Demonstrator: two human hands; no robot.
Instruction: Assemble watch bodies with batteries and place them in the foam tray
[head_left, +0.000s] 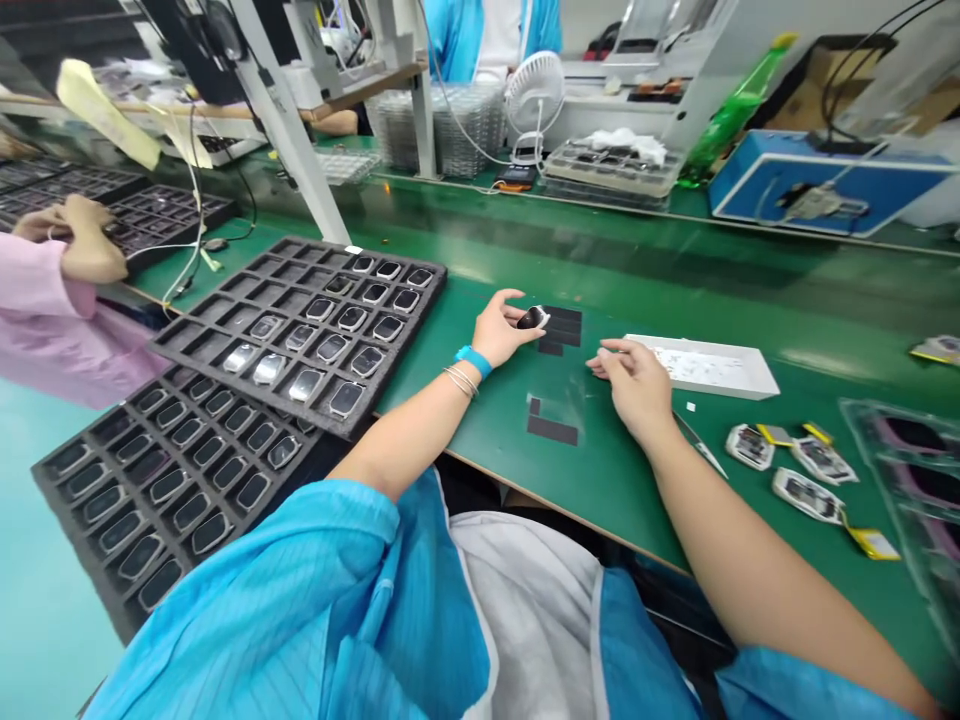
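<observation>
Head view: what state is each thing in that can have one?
Left hand: gripping a dark watch case
Right hand: raised over the green mat, holding nothing visible
Upper black tray: right cells filled with watch cases, left cells empty
Lower black tray: cells filled

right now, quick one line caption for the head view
Left hand holds a black watch body over a green workbench, right hand beside it, watch tray nearby

The left hand (504,330) partly hides the small dark device (531,318).
</observation>
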